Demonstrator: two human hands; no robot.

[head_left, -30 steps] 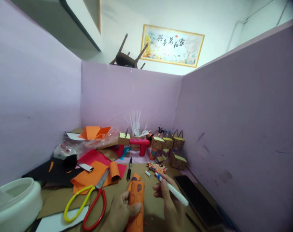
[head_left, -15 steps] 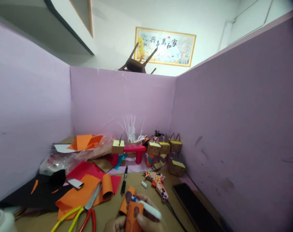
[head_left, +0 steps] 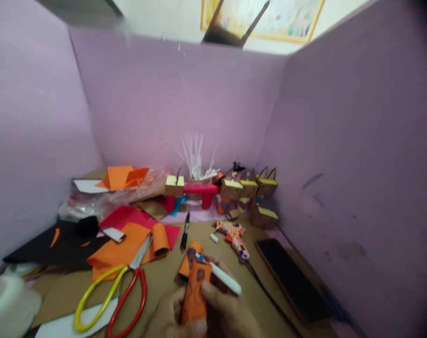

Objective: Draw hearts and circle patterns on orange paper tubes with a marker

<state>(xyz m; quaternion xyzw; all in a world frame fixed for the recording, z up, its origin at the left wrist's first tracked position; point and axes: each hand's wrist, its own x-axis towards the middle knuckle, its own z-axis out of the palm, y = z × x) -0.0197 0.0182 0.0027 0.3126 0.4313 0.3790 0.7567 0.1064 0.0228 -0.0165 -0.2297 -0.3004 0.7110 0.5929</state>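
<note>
My left hand [head_left: 167,311] grips an orange paper tube [head_left: 195,295] with dark outlined shapes drawn on its side. In my right hand [head_left: 229,305] lies a white marker [head_left: 226,279], its blue end pointing left above the tube. The right thumb presses on that tube's side as well. Just beyond it, partly covered, is another orange tube [head_left: 186,266] with a purple patch. Farther out rest a black pen [head_left: 185,231] and a small white cap [head_left: 214,238].
Scissors [head_left: 142,277] with yellow and red handles lie left, near a plain orange tube [head_left: 160,238] and coloured sheets. To the right are a patterned glue gun [head_left: 240,248] with its cord and a dark phone [head_left: 291,277]. Cardboard figures [head_left: 264,216] stand behind; purple walls enclose the table.
The view has tipped downward, so the table things sit higher in the picture and more of the scissors and hands shows. Both hands keep their hold on the tube and marker.
</note>
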